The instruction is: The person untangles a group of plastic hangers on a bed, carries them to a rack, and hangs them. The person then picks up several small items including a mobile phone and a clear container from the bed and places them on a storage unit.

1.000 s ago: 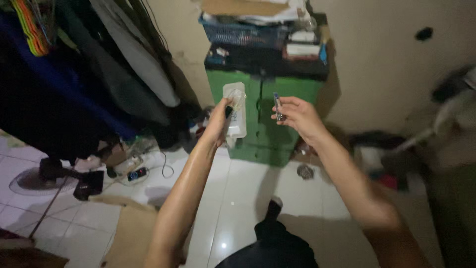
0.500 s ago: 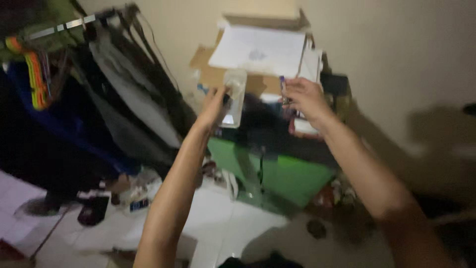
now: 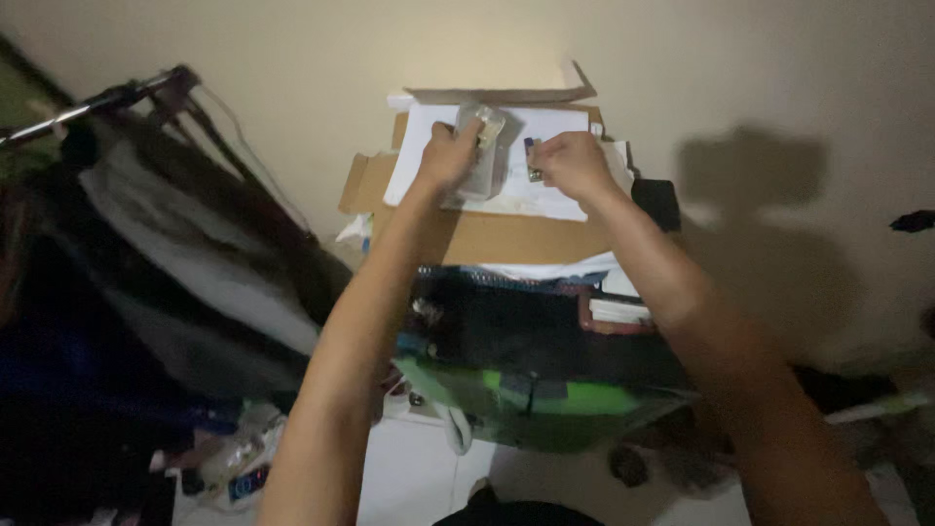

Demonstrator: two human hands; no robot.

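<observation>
Left hand [image 3: 450,154]: grip closed around a clear pouch [image 3: 481,156], held upright over the paper [image 3: 545,190] on top of the stack.
Right hand [image 3: 570,164]: fingers pinched shut on a small dark item [image 3: 533,162] — too small and dim for me to say what it is.
Pouch position: just beside the right hand, above the white sheet; I can't tell whether its lower end touches the paper.
Stack: paper on flattened cardboard [image 3: 506,237], which sits on a basket [image 3: 506,282] and a green cabinet [image 3: 545,404]; the cardboard overhangs on the left.
Surroundings: clothes [image 3: 195,282] hang on a rack to the left, wall behind, clutter on the floor [image 3: 419,468] below.
Risk 1: I'd judge the stack unsteady — leaning on the overhanging cardboard could tip paper and boxes off.
Risk 2: the small item is held by fingertips only; a slip drops it into the clutter, hard to find in this light.
Risk 3: the pouch looks soft, so a squeeze could buckle it.
</observation>
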